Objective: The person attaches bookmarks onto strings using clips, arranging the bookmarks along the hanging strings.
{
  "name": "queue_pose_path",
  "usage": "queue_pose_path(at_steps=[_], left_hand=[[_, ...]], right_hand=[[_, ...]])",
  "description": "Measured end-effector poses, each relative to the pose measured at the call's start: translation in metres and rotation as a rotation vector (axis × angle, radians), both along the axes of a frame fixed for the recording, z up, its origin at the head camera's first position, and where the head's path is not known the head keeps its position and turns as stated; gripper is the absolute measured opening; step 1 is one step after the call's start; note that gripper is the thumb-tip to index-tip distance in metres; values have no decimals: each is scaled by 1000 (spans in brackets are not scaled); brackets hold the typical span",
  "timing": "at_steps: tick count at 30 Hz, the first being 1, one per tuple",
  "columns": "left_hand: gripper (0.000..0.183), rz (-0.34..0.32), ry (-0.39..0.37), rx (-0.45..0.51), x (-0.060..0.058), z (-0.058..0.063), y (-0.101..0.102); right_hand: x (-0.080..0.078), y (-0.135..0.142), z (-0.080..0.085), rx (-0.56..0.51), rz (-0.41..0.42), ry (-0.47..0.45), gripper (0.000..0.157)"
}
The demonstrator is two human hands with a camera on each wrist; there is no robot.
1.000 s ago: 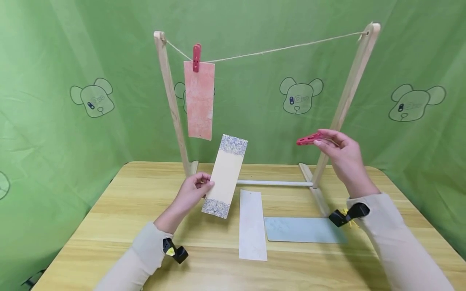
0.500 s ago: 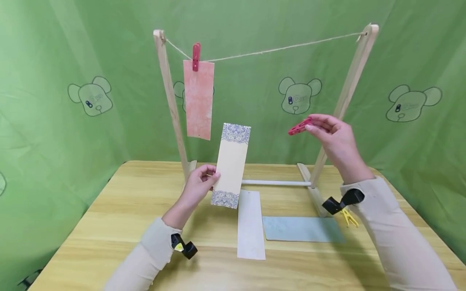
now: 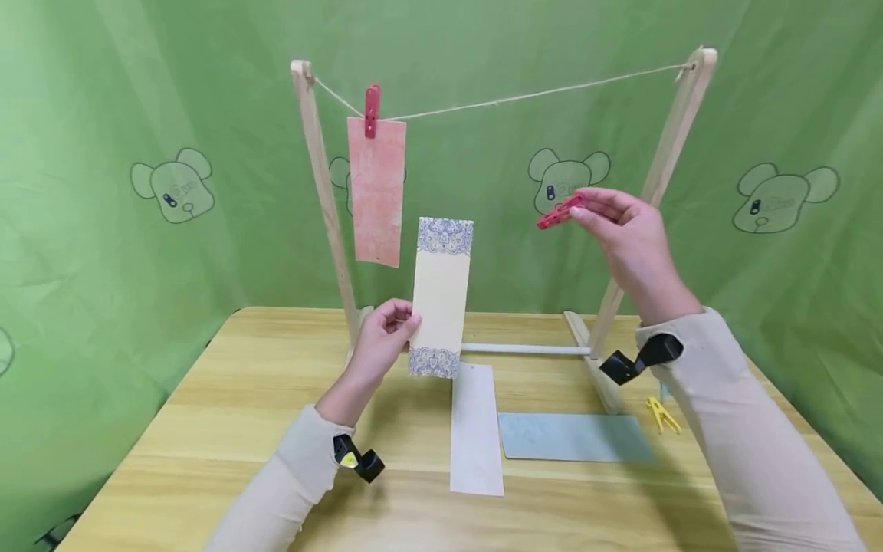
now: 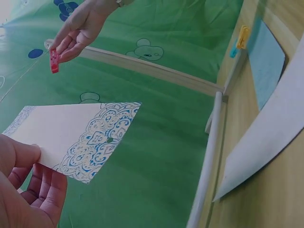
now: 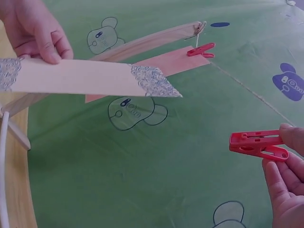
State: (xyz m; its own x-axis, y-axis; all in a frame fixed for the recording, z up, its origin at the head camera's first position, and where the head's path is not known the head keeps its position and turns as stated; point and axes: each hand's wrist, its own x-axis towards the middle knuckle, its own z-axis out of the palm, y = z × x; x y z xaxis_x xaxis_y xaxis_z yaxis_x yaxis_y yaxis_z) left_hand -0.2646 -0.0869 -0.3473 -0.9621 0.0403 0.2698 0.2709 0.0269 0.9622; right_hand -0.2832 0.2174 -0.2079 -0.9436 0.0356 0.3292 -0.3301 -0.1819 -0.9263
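My left hand (image 3: 382,340) pinches the left edge of a cream card (image 3: 441,299) with blue lace-like patterns at both ends. The card stands nearly upright above the table, below the string (image 3: 524,97). In my right hand (image 3: 628,241) a red clothespin (image 3: 559,212) is held between thumb and fingers, its nose pointing left. The right wrist view shows that clothespin (image 5: 256,144) pinched by its handles. On the string's left part hangs a pink card (image 3: 377,192), clipped by another red clothespin (image 3: 372,111).
Two wooden posts (image 3: 679,146) carry the string, with a white rod (image 3: 524,349) between their feet. On the table (image 3: 228,429) lie a white card (image 3: 477,429) and a light blue card (image 3: 576,437). A yellow clothespin (image 3: 664,415) lies at the right, near the sleeve.
My left hand has raised the cream card and turned it more upright, slightly to the right. My right hand has moved up and left with the red clothespin, uncovering the yellow one.
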Motion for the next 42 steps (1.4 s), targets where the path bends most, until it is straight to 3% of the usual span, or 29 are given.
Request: queue_pose_path(at_steps=[6, 12, 28, 34, 42], left_hand=[[14, 17, 29, 33, -4, 6, 4], [15, 20, 43, 60, -8, 11, 8], [16, 24, 48, 75, -25, 29, 13], [18, 22, 42, 111, -28, 37, 16], [19, 35, 33, 121, -31, 38, 16]], right_hand=[[-3, -14, 20, -42, 84, 45, 45], [-5, -28, 44, -64, 114, 53, 45], [-23, -75, 88, 139, 96, 119, 41], [-27, -89, 99, 168, 81, 125, 36], [-33, -103, 105, 233, 41, 125, 37]])
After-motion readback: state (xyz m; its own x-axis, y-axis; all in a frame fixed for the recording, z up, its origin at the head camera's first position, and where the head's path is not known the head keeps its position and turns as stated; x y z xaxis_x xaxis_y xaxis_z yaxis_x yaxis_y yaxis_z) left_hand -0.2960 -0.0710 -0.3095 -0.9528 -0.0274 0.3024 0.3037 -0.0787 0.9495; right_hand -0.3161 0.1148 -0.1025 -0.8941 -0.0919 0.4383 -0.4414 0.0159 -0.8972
